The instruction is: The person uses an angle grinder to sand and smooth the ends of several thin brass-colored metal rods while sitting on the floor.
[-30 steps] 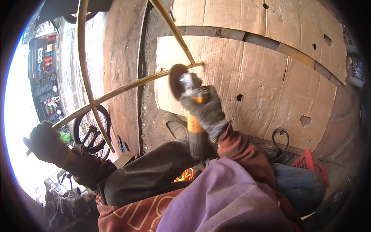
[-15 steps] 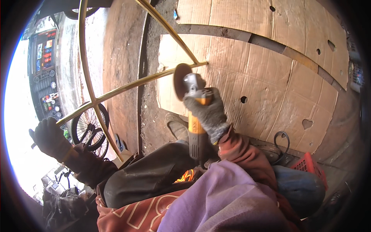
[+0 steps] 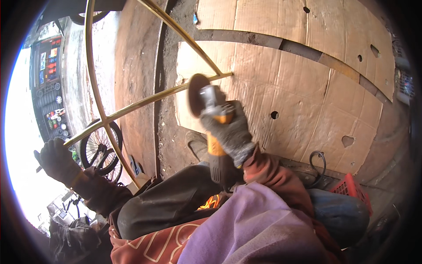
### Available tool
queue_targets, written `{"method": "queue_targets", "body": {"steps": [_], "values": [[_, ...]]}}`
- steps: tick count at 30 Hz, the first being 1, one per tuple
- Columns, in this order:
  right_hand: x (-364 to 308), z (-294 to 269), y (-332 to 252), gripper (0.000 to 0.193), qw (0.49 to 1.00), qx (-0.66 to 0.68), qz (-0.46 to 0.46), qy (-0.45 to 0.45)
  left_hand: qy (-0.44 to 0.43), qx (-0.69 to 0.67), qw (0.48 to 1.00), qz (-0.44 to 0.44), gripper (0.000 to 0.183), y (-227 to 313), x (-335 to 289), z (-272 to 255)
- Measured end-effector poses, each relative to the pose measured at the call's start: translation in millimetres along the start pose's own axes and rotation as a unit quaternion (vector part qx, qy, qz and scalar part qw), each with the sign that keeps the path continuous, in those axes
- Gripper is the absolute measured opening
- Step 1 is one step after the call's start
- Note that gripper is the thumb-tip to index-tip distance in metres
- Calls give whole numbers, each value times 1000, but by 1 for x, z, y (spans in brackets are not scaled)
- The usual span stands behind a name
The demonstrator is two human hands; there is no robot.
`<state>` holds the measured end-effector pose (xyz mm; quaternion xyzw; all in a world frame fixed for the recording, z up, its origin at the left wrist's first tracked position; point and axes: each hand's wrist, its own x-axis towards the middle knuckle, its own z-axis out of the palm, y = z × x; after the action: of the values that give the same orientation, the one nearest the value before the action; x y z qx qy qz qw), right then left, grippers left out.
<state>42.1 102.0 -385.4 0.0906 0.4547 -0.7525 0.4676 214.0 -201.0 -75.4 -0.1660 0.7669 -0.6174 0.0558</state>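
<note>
My gloved right hand (image 3: 228,127) is wrapped round a yellow and grey angle grinder (image 3: 215,143), just behind its metal head. The grinder's round brown disc (image 3: 198,95) stands close to a gold-coloured metal tube frame (image 3: 167,92); I cannot tell whether they touch. Out to the left, my gloved left hand (image 3: 59,163) grips the near end of the frame's long crossbar. Several tubes join at the crossing, and one slanting tube meets the bar near its far end.
Flattened cardboard sheets (image 3: 281,101) cover the ground ahead and to the right. A bicycle wheel (image 3: 101,147) stands beyond the left forearm. At the right lie a red plastic crate (image 3: 351,190) and a black cable loop (image 3: 317,163). My shoe (image 3: 196,144) is below the grinder.
The grinder and my right hand have shifted a little to the left, with the disc still near the bar. My left hand keeps its grip on the frame.
</note>
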Motion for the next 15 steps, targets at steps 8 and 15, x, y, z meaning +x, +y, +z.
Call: {"method": "queue_targets", "body": {"steps": [8,15], "values": [[10,-16,-2,52,999,9,20,39,20,-45,999,-5,16,-3,-1,5],[-14,6,-26,54,994,-95,-21,-45,30,-541,820,-185,36,-24,-6,38]]}}
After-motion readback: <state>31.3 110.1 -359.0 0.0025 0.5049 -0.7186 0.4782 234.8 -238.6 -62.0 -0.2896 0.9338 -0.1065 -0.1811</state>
